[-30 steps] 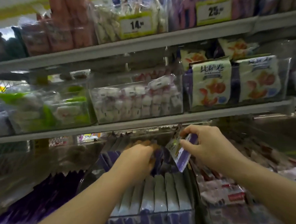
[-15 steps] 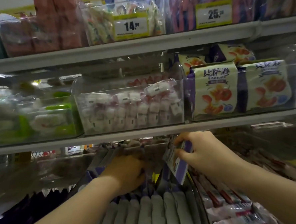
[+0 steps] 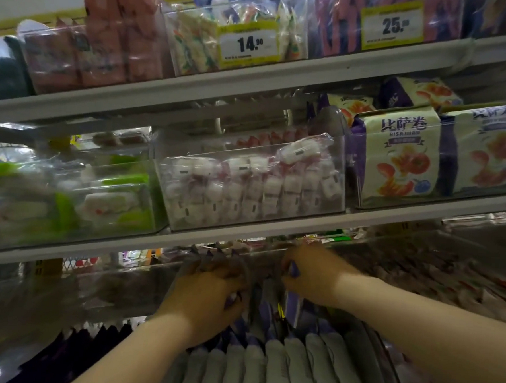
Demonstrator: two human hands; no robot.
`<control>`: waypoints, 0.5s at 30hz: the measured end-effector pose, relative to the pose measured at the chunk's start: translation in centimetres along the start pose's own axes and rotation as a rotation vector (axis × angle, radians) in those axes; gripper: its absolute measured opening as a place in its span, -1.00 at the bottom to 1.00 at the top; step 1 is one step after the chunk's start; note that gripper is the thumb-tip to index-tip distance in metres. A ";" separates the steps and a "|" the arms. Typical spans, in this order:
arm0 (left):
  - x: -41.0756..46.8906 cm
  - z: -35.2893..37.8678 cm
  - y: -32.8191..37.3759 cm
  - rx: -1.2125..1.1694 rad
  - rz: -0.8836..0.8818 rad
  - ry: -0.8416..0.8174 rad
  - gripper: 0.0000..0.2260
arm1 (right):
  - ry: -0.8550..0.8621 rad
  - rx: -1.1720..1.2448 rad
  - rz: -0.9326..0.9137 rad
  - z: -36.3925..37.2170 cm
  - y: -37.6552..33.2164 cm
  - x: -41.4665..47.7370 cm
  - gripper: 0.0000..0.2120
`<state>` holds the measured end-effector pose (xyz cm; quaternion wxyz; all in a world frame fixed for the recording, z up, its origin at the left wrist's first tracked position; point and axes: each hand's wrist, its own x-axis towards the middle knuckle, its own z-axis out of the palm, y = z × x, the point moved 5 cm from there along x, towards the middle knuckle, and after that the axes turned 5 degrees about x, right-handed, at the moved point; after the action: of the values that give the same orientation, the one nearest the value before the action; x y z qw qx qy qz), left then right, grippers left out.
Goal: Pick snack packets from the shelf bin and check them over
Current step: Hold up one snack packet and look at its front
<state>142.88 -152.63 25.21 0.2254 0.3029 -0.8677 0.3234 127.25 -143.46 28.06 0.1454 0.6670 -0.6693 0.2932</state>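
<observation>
Two hands work close together deep in the bin (image 3: pixel 379 357), just under the shelf edge (image 3: pixel 273 231) at twelve o'clock. The right hand (image 3: pixel 314 279) pinches a purple packet (image 3: pixel 293 269). The left hand (image 3: pixel 206 298) is curled among the packet tops, but I cannot tell if it grips one. The row of packets (image 3: pixel 264 369) stands upright at six o'clock. Best drawn back toward six, clear of the shelf, with the left hand holding the neighbours down.

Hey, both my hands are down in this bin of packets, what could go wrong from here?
The packets stand tightly packed; pulling one with the left hand could drag neighbours out.
The right hand works in shadow right under the shelf edge, so defects may go unseen.
</observation>
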 end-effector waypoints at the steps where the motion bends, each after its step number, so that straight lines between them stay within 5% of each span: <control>1: -0.3 0.2 -0.1 0.030 0.009 -0.011 -0.59 | -0.019 -0.025 -0.020 0.5 -0.1 0.3 -0.79; 8: -0.8 0.1 0.4 0.096 0.031 0.057 -0.47 | -0.296 -0.262 -0.202 2.4 -1.9 0.6 -0.55; 15: -1.6 -2.0 2.0 0.209 0.134 0.117 -0.60 | -0.246 -0.228 -0.151 1.5 -0.5 -0.2 -0.53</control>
<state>143.10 -149.40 24.83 0.2205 0.2466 -0.8331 0.4432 128.07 -144.17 26.83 0.1585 0.7254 -0.6590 0.1199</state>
